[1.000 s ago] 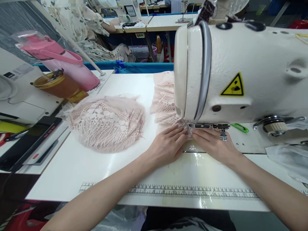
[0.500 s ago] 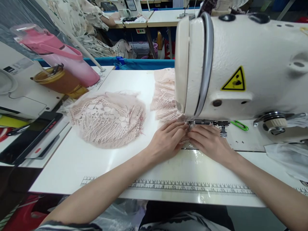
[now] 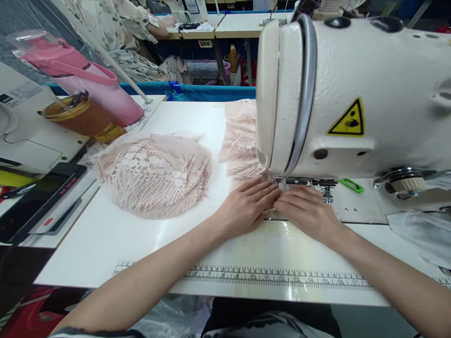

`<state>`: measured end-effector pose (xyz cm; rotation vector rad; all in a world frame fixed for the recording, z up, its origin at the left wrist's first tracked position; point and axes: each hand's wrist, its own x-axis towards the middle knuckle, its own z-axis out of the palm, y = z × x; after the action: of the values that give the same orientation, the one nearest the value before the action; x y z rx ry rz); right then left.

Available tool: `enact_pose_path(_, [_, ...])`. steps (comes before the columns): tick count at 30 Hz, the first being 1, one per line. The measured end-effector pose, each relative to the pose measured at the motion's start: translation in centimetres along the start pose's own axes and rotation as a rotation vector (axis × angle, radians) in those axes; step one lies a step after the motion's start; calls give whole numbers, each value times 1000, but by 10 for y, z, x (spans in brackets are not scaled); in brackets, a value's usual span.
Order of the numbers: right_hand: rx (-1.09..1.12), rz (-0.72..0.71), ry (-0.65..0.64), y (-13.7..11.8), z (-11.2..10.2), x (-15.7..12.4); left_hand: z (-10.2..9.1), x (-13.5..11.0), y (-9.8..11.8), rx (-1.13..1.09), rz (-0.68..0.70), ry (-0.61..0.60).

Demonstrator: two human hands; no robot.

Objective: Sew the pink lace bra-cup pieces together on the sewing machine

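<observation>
My left hand (image 3: 246, 206) and my right hand (image 3: 306, 210) lie side by side on a strip of pale pink lace (image 3: 241, 145), fingers stretched flat, pressing it down right in front of the presser foot (image 3: 282, 184) of a white sewing machine (image 3: 352, 94). Both sets of fingertips almost touch the foot. The lace runs away from the needle to the back of the white table (image 3: 116, 239). A rounded pile of the same pink lace pieces (image 3: 155, 173) sits to the left of my left hand.
A pink bottle (image 3: 81, 84) and a brown jar (image 3: 79, 119) lie at the back left, a black control panel (image 3: 35, 197) at the left edge. A printed ruler (image 3: 268, 277) lines the front edge. Green snips (image 3: 348, 185) lie under the machine. Another person sits behind.
Both hands stay pressed on the lace at the presser foot and have drawn slightly closer together. The view has shifted a little.
</observation>
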<state>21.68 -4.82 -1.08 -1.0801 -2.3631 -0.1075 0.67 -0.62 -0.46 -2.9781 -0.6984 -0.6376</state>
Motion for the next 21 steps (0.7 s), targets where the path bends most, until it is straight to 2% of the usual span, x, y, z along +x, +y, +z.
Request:
enact_pose_path(5, [54, 20, 20, 1, 3, 0, -2, -2, -1, 17, -5, -65])
enact_pose_path(21, [46, -11, 0, 3, 2, 2, -4, -1, -1, 20, -62, -75])
